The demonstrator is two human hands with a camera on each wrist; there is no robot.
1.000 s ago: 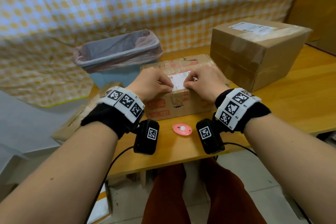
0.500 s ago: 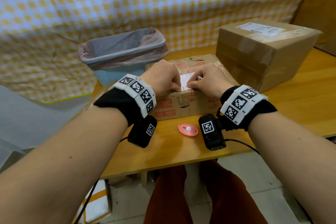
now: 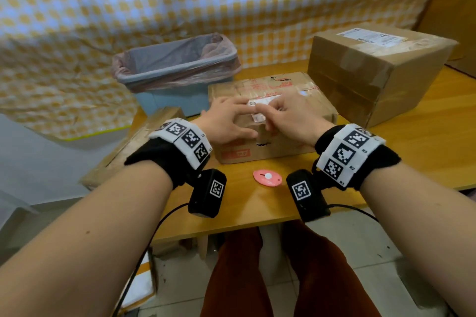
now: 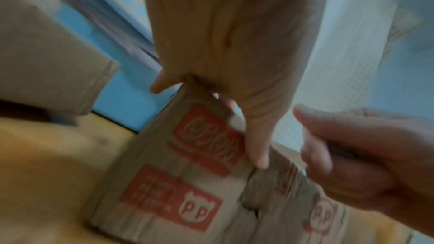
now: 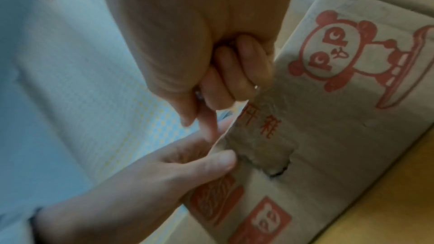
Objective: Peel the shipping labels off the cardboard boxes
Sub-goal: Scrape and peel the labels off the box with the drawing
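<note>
A small cardboard box (image 3: 304, 134) with red prints lies at the middle of the wooden table (image 3: 412, 152). A white shipping label (image 3: 258, 117) is on its top near the front edge, mostly hidden by my hands. My left hand (image 3: 229, 121) lies spread on the box top beside the label, its thumb down the front face (image 4: 211, 183). My right hand (image 3: 283, 116) has curled fingers, and its thumb and forefinger (image 5: 209, 127) pinch at the label's edge. A larger box (image 3: 360, 85) at the right carries its own label (image 3: 371, 36).
A blue bin (image 3: 177, 72) with a pink liner stands behind the small box at the left. A pink oval tool (image 3: 268, 177) lies in front of the box. Flattened cardboard (image 3: 134, 147) hangs off the table's left end. Checked cloth covers the back.
My left hand has gone from a curled fist at the label to spread fingers flat on the box top. My right hand stays at the label.
</note>
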